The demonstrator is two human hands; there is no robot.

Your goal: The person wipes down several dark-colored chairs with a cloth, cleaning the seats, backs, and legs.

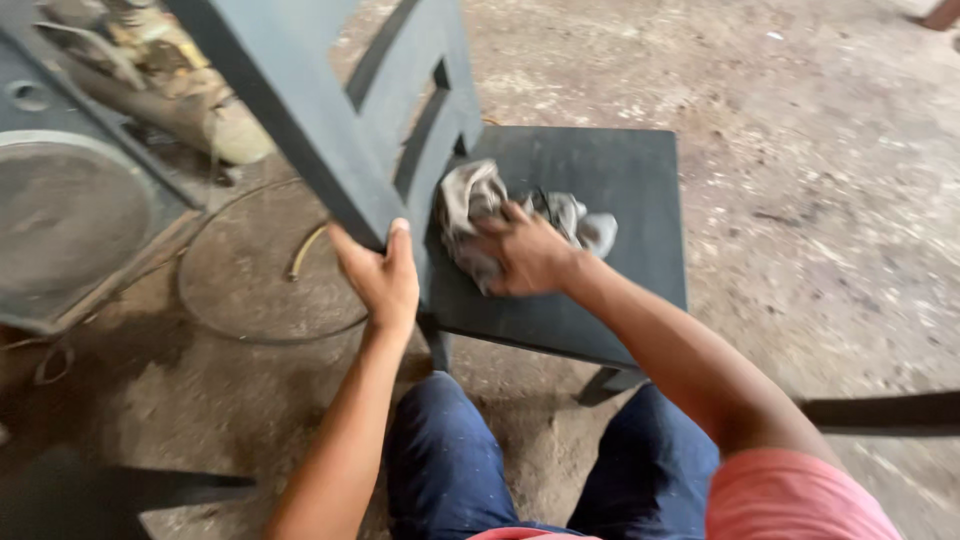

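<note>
**Dark chair held and pressed with a rag**

A dark grey wooden chair (560, 200) is seen from above, standing on a dusty concrete floor (800, 200) directly in front of the person's knees. Its slatted backrest (400, 100) rises at the left of the seat and is tilted toward the camera. The lower edge of the backrest frame is gripped by the left hand (380, 275), with the fingers wrapped together around the wood and the thumb laid along its near face. A crumpled grey rag (480, 205) is pressed onto the seat by the right hand (525, 255), close to the backrest; the fingers are spread apart and flattened over the cloth, and part of the rag is bunched out beyond the knuckles. Dark blue trousers (450, 460) and a pink sleeve (790, 500) are seen at the bottom edge. A round metal disc (60, 215) and a heap of clutter (160, 70) are seen at the left, well apart from the chair.
</note>
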